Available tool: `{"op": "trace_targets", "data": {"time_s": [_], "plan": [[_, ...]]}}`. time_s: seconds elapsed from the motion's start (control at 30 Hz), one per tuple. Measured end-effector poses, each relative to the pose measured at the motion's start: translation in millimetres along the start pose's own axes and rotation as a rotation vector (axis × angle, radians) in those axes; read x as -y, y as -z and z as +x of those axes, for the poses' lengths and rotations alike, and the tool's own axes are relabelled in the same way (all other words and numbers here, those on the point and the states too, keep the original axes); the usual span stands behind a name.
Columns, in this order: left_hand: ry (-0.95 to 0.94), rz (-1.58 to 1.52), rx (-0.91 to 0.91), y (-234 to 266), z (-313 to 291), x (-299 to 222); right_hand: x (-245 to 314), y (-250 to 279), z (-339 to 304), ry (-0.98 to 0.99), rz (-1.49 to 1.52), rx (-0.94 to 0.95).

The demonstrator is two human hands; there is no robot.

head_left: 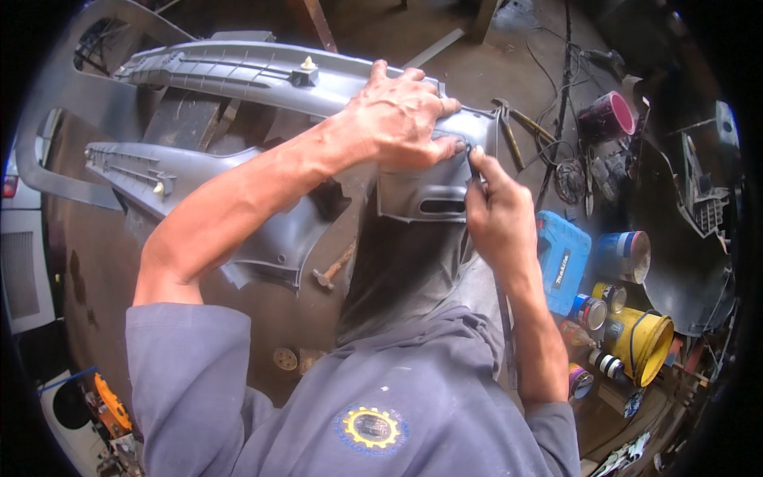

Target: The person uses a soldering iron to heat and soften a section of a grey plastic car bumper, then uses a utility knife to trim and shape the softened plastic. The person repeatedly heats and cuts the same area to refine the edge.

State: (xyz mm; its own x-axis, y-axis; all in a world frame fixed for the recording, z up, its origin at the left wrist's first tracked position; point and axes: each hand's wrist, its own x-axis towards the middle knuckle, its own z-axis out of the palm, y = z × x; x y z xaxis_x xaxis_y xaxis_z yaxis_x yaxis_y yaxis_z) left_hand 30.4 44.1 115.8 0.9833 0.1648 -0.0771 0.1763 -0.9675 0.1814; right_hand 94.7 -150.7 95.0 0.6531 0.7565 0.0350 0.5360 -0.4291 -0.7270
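Observation:
A long grey plastic car trim panel lies across my lap, its wide end with an oval slot in front of me. My left hand presses down on that end, fingers spread, its thumb stretched toward the right. Beside the thumb tip, my right hand is closed around a slim dark tool. The tool's upper end meets the panel's surface; its exact kind is hidden by my fingers. A second grey trim panel lies to the left, partly behind my left forearm. A pale clip stands up from the first panel.
A hammer lies on the floor at left of my knees, another beyond my right hand. At right are a blue tool case, several paint cans, a yellow bucket and a pink-rimmed bucket. Cables trail behind them.

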Motion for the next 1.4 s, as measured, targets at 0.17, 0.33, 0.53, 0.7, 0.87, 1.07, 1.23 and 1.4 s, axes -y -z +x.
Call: {"op": "trace_targets", "data": {"time_s": [0.17, 0.33, 0.53, 0.7, 0.87, 1.07, 1.23, 1.4], "plan": [[0.019, -0.03, 0.007, -1.2, -0.2, 4.0, -5.1, -9.7, -11.4, 0.014, 0.047, -0.056], [0.024, -0.032, 0.017, 1.4, -0.3, 3.3, -5.9, -10.7, -11.2, 0.055, 0.087, -0.084], [0.017, -0.018, 0.015, 0.7, 0.2, 3.7, -6.0, -16.9, -12.6, 0.086, 0.016, -0.129], [0.015, -0.004, -0.02, -1.9, -1.0, 4.1, -9.6, -22.4, -8.4, 0.136, 0.051, -0.177], [0.012, -0.003, -0.012, -4.3, 1.5, 5.1, -4.7, -22.6, -8.8, 0.099, 0.021, -0.165], [0.016, 0.006, -0.046, -8.9, 1.4, 7.2, -3.9, -21.5, -9.9, 0.114, 0.071, -0.155], [0.014, -0.042, -0.011, -0.8, -0.4, 5.1, -11.5, -25.3, -10.8, 0.153, 0.072, -0.189], [0.023, -0.026, -0.003, 2.2, 2.6, 2.4, -1.7, -15.5, 1.0, 0.049, 0.081, -0.114]]}}
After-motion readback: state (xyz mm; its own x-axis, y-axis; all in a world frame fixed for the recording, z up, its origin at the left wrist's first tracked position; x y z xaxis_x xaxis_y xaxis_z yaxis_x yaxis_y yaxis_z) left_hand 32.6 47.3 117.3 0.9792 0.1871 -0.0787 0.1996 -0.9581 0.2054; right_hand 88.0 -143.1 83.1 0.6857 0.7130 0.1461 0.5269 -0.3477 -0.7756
